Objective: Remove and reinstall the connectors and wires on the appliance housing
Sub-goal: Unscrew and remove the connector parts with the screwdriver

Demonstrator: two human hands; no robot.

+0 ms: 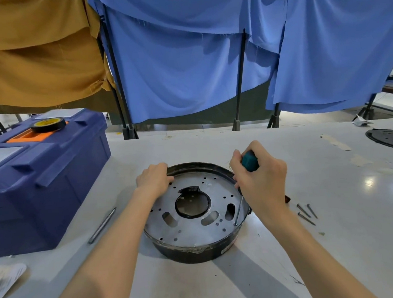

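Note:
A round black appliance housing (198,249) with a perforated silver metal plate (196,229) inside sits on the white table in the middle. My left hand (153,180) grips its far left rim. My right hand (260,179) holds a screwdriver with a teal handle (249,161); its metal shaft (238,209) slants down, and the tip meets the plate near the right rim. The plate has a large centre hole ringed in black (192,204). No wires or connectors show.
A blue toolbox (43,181) stands at the left with a roll of black tape (48,124) on its lid. A metal rod (102,225) lies beside it. Three screws (306,212) lie right of the housing. A black round plate (390,138) is far right. Blue and tan cloths hang behind.

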